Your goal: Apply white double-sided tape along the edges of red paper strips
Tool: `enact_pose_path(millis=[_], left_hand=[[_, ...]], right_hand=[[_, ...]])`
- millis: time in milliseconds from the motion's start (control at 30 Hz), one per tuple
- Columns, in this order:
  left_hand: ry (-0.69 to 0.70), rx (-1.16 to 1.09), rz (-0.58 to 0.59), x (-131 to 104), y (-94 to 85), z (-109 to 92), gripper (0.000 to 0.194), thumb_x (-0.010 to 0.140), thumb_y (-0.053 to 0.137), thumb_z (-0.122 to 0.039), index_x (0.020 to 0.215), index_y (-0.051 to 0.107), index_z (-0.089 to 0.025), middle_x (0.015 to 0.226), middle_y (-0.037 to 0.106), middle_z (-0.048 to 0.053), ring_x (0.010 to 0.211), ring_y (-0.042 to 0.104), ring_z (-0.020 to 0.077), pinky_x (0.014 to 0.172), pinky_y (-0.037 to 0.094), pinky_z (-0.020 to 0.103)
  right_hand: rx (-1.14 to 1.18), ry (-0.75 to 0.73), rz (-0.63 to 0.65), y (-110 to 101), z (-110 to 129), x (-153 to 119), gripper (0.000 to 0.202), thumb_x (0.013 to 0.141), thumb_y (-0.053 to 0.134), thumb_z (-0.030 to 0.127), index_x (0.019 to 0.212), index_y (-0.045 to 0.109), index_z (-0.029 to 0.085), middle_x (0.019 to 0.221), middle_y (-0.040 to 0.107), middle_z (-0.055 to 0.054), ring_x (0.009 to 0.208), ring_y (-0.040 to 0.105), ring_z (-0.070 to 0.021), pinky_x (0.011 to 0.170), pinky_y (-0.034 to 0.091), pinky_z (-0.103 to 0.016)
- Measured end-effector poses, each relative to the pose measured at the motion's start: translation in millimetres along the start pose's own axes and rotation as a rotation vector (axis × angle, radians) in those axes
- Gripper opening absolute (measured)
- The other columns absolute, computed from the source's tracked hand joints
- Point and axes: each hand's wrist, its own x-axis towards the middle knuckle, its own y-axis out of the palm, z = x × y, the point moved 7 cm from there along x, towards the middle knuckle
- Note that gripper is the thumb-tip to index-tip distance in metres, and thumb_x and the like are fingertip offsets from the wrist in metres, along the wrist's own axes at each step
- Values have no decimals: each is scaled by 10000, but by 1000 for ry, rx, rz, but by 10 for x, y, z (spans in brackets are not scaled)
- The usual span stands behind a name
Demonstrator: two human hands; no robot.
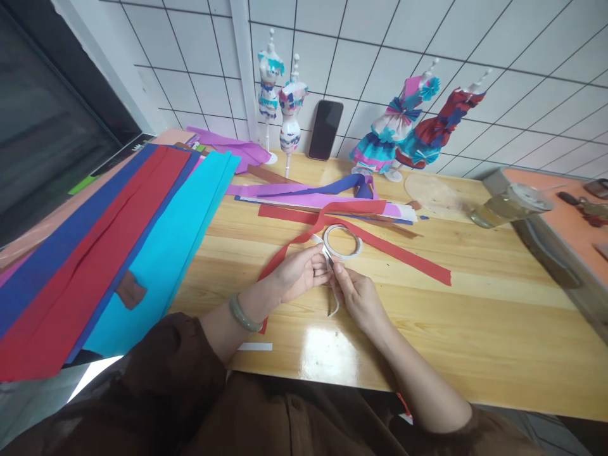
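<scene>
Left: paper stack (95, 247); cyan sheets (166, 253) beside it. Upper centre: two forms (291, 120), phone (325, 130) against wall. Centre: left hand (301, 275), fingers curled, pinching white strip (335, 307); tape roll (360, 244) just above, near red strips (403, 251); right hand (363, 301) pinching dark bit (331, 260) (too small to identify). Upper right: dressed forms (413, 126). Far right: cup (510, 206)

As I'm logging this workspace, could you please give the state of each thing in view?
Left hand, curled around a thin white strip.
Right hand, pinching the same strip.
Tape roll, lying flat.
Phone, leaning on wall, screen dark.
Cup, lidded, liquid inside.
Left dress forms, upright, partly covered.
Right dress forms, upright, dressed.
Cyan sheets, stacked.
</scene>
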Motion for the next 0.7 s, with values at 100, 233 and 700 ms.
enact_pose_path(millis=[100,233,700], left_hand=[[-1,-15,-5,-1,-5,-2,233,848,446,-289,835,592,-108,904,645,118,903,582,145,929,379,299],[-1,-16,-15,4,-17,3,241,852,442,-292,836,593,-105,910,640,127,906,582,142,935,372,302],[43,13,33,21,-8,15,254,864,428,-298,906,580,-98,967,637,141,970,573,158,950,370,324]], right_hand=[[16,9,-7,-3,-3,3,464,851,339,527,565,466,185,452,424,32,453,389,-111,486,298,-227],[24,10,-10,-9,8,-4,474,845,341,537,588,513,177,462,462,17,464,416,-117,481,304,-226],[17,-18,-38,-30,33,-4,533,819,324,590,585,553,171,468,519,-12,515,502,-143,489,357,-228]])
